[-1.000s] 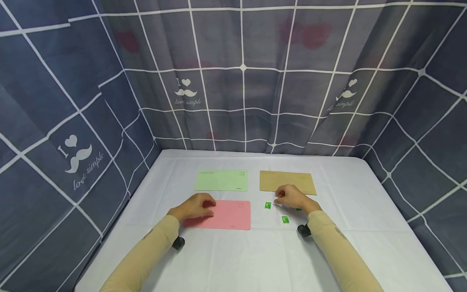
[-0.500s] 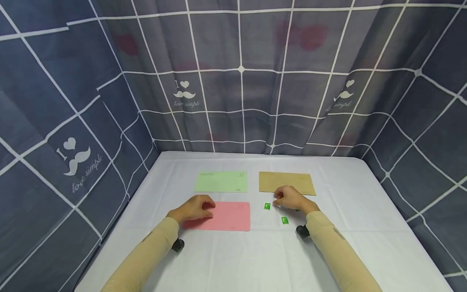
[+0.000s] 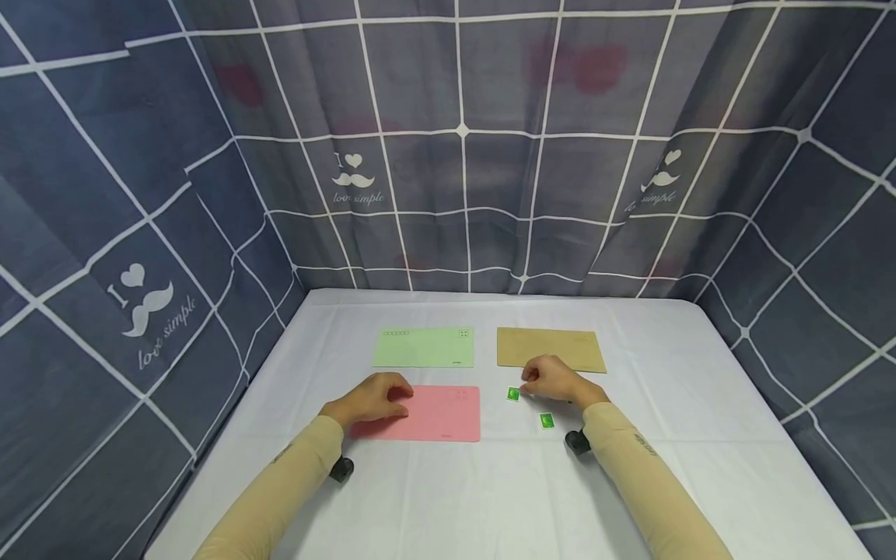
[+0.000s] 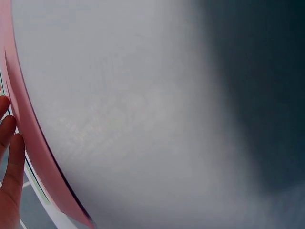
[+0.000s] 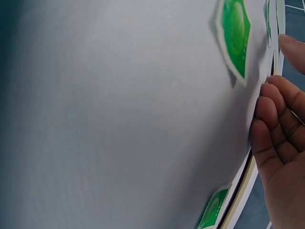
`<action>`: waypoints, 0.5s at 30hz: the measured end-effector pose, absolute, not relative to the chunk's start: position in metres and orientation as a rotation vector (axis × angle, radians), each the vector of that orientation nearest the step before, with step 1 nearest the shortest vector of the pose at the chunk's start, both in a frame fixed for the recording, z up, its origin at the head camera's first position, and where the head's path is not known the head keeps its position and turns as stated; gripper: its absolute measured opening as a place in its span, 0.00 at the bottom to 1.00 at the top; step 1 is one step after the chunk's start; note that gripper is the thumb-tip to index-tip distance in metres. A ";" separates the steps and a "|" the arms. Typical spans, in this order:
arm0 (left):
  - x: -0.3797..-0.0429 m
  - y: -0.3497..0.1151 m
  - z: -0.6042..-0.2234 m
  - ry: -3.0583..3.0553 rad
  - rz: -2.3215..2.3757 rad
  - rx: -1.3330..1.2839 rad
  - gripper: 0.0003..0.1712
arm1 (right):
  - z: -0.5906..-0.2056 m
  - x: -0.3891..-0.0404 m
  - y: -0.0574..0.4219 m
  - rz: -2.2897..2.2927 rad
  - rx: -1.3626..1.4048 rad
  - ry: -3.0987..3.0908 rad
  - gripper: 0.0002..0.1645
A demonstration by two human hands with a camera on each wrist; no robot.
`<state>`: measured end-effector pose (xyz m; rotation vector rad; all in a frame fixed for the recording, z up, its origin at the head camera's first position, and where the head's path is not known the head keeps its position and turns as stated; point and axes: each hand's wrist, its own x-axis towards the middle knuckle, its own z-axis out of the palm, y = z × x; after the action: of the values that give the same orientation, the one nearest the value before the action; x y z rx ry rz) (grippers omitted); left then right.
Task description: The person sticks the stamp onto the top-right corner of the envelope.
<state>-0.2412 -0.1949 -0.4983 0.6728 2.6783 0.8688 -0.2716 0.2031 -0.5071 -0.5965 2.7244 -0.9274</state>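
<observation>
In the head view my left hand rests on the left part of a pink envelope, thumb and fingers apart. Its fingertips show beside the envelope's edge in the left wrist view. My right hand, fingers loosely bent, hovers low over the table, close to a green postage stamp with a white border. Another green stamp lies nearer the front. The right wrist view shows a gap between thumb and fingers with nothing in it, and a further stamp, mostly hidden in the head view by the right wrist.
Behind the pink envelope lies a green envelope. A brown envelope lies at the back right, partly overlapped by the right hand. All rest on a white-covered table. Dark checked curtains close off the back and sides.
My right hand has shifted slightly left, closer to the nearer-by green stamp. The left hand and the envelopes stay where they were.
</observation>
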 end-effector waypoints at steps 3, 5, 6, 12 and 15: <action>-0.241 -0.194 -0.497 2.672 0.873 0.666 0.18 | -0.506 -0.272 0.201 -0.935 -0.582 2.718 0.09; -0.241 -0.194 -0.497 2.674 0.869 0.670 0.18 | -0.506 -0.271 0.200 -0.934 -0.567 2.711 0.09; -0.242 -0.194 -0.497 2.673 0.870 0.667 0.19 | -0.505 -0.271 0.199 -0.931 -0.562 2.705 0.09; -0.242 -0.195 -0.498 2.677 0.860 0.668 0.19 | -0.504 -0.270 0.195 -0.904 -0.547 2.686 0.07; -0.241 -0.195 -0.498 2.676 0.864 0.667 0.19 | -0.504 -0.270 0.193 -0.914 -0.544 2.685 0.07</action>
<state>-0.2411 -0.1950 -0.4980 0.6666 2.6759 0.8638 -0.2695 0.1931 -0.5045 -0.5444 2.6848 -0.9144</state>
